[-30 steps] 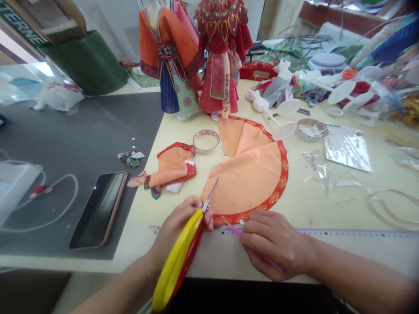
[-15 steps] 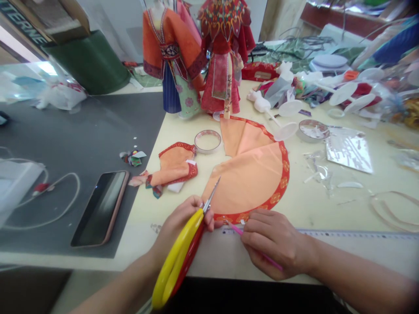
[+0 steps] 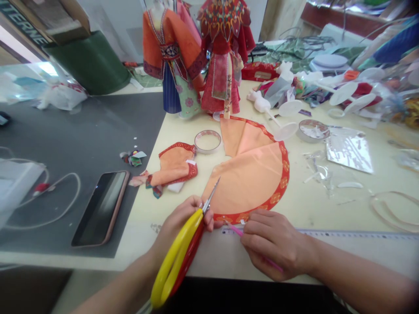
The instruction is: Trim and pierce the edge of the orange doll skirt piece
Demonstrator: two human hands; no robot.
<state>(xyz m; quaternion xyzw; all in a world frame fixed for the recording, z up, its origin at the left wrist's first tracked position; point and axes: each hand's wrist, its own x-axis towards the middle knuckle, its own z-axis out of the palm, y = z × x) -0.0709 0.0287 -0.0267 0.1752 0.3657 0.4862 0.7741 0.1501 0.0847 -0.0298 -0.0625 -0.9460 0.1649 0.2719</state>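
Scissors [image 3: 178,257] with one yellow and one red handle are held in my left hand [image 3: 183,218], blades together and pointing away over the cloth. A fan-shaped piece of peach cloth [image 3: 248,174] with a red patterned border lies on the table. The fingertips of my left hand touch its near left corner. My right hand [image 3: 275,244] is closed around a slim pink tool [image 3: 236,229], whose thin tip meets the border's near edge; its exact kind is unclear. A small white tab [image 3: 242,222] shows on the border beside that tip.
Two dressed dolls [image 3: 172,56] stand behind the cloth. A tape roll [image 3: 207,141] and a smaller peach cloth piece [image 3: 176,163] lie to the left, a phone [image 3: 101,209] farther left. A ruler [image 3: 356,234] runs along the right front. White doll stands [image 3: 290,131] sit back right.
Almost nothing differs. The scissors' handles have shifted very slightly; both hands and the cloth stay in place.
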